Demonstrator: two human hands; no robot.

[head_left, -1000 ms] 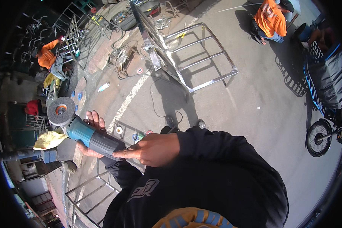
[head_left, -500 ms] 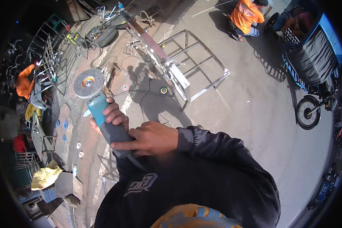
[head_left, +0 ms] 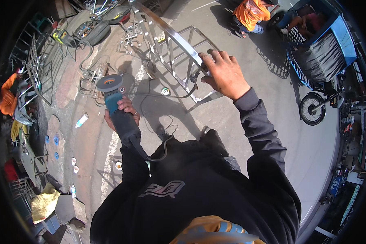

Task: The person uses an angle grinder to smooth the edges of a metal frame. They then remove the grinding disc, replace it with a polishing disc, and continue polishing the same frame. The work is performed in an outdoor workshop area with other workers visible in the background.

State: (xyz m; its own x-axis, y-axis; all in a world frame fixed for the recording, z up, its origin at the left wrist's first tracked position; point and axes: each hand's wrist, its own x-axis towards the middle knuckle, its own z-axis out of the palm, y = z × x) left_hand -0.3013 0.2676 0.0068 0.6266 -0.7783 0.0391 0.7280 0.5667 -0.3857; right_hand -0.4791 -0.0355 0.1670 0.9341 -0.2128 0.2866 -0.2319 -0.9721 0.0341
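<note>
My left hand (head_left: 128,109) is closed around the body of a teal and dark grey angle grinder (head_left: 125,124). Its round grey disc (head_left: 109,83) points away from me, and a cable runs from the rear end. Further right, my right hand (head_left: 227,74) has its fingers over the near end of a welded metal frame (head_left: 178,38), thumb on the lower side. The frame's long upper bar shines in the sun. Part of the bar's end is hidden behind the fingers.
A person in orange (head_left: 251,15) crouches at the far right near a blue sidecar (head_left: 341,34) and its motorcycle wheel (head_left: 312,109). Cables cross the ground. At left lie a tyre (head_left: 94,33), a plastic bottle (head_left: 81,120) and metal scrap; another orange-clad person (head_left: 8,95) is there.
My right hand has left the rear of the grinder and moved out to the metal frame, whose upper bar now sits at a different tilt. The grinder stays in my left hand, its disc angled differently.
</note>
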